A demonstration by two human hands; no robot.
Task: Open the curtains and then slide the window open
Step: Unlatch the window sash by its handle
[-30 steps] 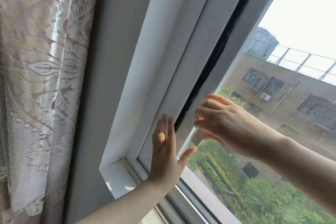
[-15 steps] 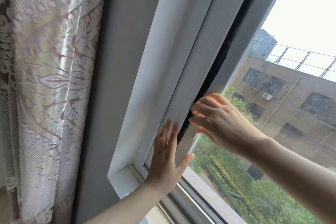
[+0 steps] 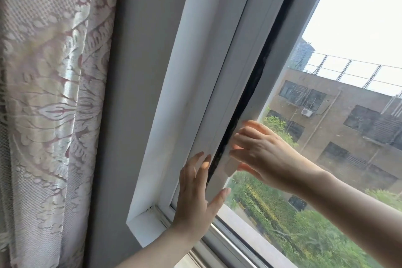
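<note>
While the curtain (image 3: 50, 104) hangs bunched at left, our left hand (image 3: 195, 198) presses flat, fingers spread, on the window frame (image 3: 217, 104); our right hand (image 3: 261, 154) curls around the sash edge (image 3: 256, 102).

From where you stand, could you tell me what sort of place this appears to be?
Probably a room in an upper-floor flat. A patterned lace curtain hangs drawn aside beside a white sliding window frame, and the glass looks down on shrubs and across at a brick building.
</note>
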